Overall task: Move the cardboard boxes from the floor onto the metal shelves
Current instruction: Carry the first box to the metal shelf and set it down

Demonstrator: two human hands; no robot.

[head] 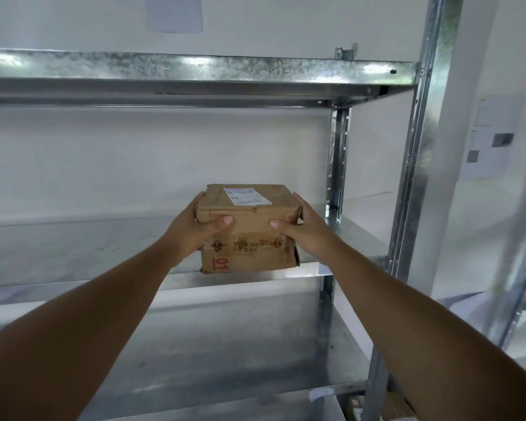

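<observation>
A small brown cardboard box [249, 229] with a white label on top and red "01" printed upside down on its front sits at the front edge of the middle metal shelf [88, 247]. My left hand [195, 229] grips its left side, thumb on the front face. My right hand [301, 227] grips its right side the same way. Whether the box rests fully on the shelf or hovers just above it I cannot tell.
An upper shelf [195, 71] spans overhead and a lower shelf [210, 354] lies beneath. Steel uprights [419, 165] stand to the right, one rear post [337, 165] just right of the box. A white wall with paper notices [492, 138] is behind.
</observation>
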